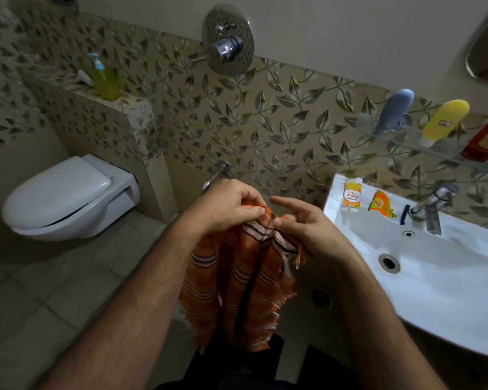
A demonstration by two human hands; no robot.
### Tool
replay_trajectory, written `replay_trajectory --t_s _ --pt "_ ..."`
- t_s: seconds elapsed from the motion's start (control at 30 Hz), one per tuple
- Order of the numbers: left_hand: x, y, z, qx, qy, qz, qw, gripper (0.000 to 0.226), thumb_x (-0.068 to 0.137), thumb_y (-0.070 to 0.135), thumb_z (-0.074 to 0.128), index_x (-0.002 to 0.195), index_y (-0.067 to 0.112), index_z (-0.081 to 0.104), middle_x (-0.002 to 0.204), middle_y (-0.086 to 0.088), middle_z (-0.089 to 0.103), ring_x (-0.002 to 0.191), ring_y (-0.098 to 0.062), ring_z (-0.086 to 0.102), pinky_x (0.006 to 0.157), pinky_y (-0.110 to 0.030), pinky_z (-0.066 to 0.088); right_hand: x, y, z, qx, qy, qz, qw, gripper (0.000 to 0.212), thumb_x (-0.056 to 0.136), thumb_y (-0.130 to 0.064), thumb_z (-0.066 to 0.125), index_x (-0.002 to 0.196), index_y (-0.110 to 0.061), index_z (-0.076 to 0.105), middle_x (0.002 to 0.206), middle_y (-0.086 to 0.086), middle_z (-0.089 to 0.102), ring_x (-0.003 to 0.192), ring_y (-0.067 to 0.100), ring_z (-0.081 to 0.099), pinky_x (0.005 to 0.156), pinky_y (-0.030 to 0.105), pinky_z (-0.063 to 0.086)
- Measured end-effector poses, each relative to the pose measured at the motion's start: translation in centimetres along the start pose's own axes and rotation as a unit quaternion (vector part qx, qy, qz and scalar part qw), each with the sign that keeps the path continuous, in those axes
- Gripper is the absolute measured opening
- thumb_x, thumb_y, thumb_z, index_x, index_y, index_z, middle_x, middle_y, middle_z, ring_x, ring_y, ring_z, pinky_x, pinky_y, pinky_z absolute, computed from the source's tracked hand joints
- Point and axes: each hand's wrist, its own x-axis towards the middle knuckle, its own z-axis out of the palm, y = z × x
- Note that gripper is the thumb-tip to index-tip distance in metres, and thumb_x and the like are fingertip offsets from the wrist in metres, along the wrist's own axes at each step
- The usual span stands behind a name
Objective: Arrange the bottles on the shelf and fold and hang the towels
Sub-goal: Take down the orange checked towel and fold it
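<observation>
Orange striped towel (245,274) hangs pinched by both hands (228,208) (307,229).

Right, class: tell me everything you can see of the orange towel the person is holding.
The orange towel looks like thin woven cloth, with bands of white and dark stripes and a frayed fringe along its edges. It hangs bunched in loose vertical folds, not yet neatly folded, in front of the person and left of the white sink. The left hand grips its top edge with curled fingers; the right hand pinches the top beside it, forefinger pointing out. Nothing else touches it.
</observation>
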Motion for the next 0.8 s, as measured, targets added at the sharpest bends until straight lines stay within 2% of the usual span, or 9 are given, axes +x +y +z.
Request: replay_trajectory --t_s 0.03,0.1,0.17,0.3,0.37,0.5,0.6,0.7,0.8 --pt "0.0 0.1 0.1 0.018 -0.002 0.002 1.000 0.007 0.082 0.028 0.071 0.085 0.031 0.077 0.068 0.016 0.066 0.066 0.002 0.059 0.063 -0.022 0.045 0.1 0.0 0.2 -0.001 -0.011 0.001 1.000 0.049 0.084 -0.002 0.070 0.131 -0.007 0.058 0.068 0.010 0.061 0.068 0.019 0.064 0.070 0.029 0.054" --pt "0.1 0.3 0.2 0.033 -0.010 0.008 0.999 0.007 0.081 0.031 0.071 0.085 0.034 0.076 0.070 0.018 0.067 0.071 0.001 0.061 0.067 -0.024 0.049 0.1 -0.1 0.5 -0.023 -0.014 -0.001 1.000 0.027 0.085 -0.005 0.070 0.112 -0.004 0.067 0.080 0.019 0.066 0.077 0.029 0.064 0.076 0.037 0.054" --pt "0.0 0.3 0.1 0.027 -0.019 0.015 0.999 0.008 0.081 0.034 0.072 0.088 0.035 0.076 0.077 0.019 0.070 0.079 0.002 0.064 0.073 -0.024 0.051 0.0 -0.3 0.8 -0.060 0.015 -0.005 0.998 0.002 0.088 -0.005 0.068 0.088 -0.006 0.069 0.078 0.017 0.066 0.073 0.028 0.062 0.070 0.033 0.053" --pt "-0.7 -0.9 -0.2 -0.019 -0.031 -0.009 0.999 0.012 0.082 0.041 0.074 0.085 0.030 0.074 0.076 0.011 0.069 0.072 -0.002 0.061 0.068 -0.028 0.048 0.5 -0.3 0.2 -0.102 0.124 -0.034 0.986 0.012 0.089 -0.004 0.068 0.078 -0.009 0.065 0.060 0.005 0.062 0.051 0.010 0.056 0.052 0.022 0.046" --pt "-1.2 -1.7 -0.6 -0.057 -0.028 -0.024 0.998 0.012 0.084 0.035 0.074 0.084 0.023 0.073 0.078 0.004 0.071 0.073 -0.007 0.063 0.069 -0.032 0.050 0.6 -0.3 -0.7 -0.103 0.168 -0.039 0.980 0.012 0.089 -0.005 0.067 0.078 -0.009 0.065 0.059 0.004 0.063 0.050 0.010 0.057 0.049 0.021 0.045" --pt "-1.7 -2.3 -1.7 -0.113 -0.013 -0.029 0.993 0.007 0.085 0.028 0.073 0.086 0.021 0.074 0.084 0.003 0.074 0.081 -0.012 0.069 0.078 -0.033 0.054 0.6 0.1 -1.4 -0.090 0.192 -0.024 0.977 0.011 0.090 -0.004 0.066 0.079 -0.008 0.065 0.068 0.014 0.067 0.060 0.023 0.062 0.056 0.029 0.051" --pt "-1.4 -1.6 -1.5 -0.098 -0.002 -0.021 0.995 0.004 0.086 0.025 0.072 0.086 0.021 0.074 0.083 0.005 0.073 0.080 -0.004 0.067 0.076 -0.022 0.050 0.4 0.3 -1.1 -0.112 0.129 -0.022 0.985 0.012 0.089 -0.008 0.068 0.096 -0.017 0.068 0.076 0.017 0.071 0.068 0.022 0.067 0.066 0.039 0.057" --pt "-0.9 -0.8 -0.9 -0.052 -0.005 -0.016 0.998 0.004 0.085 0.027 0.072 0.086 0.024 0.074 0.081 0.010 0.072 0.078 0.001 0.064 0.070 -0.017 0.048 0.1 0.2 -0.6 -0.113 0.011 -0.018 0.993 0.048 0.090 -0.007 0.068 0.132 -0.027 0.055 0.062 0.002 0.058 0.063 0.014 0.059 0.065 0.030 0.051" --pt "-0.3 -0.1 -0.5 0.018 0.005 -0.022 1.000 0.004 0.082 0.031 0.071 0.079 0.031 0.072 0.073 0.017 0.068 0.073 0.003 0.062 0.067 -0.024 0.048 0.0 0.0 0.3 -0.072 -0.031 -0.030 0.996 0.055 0.088 -0.003 0.067 0.137 -0.022 0.052 0.059 -0.002 0.047 0.057 0.008 0.047 0.059 0.020 0.042"
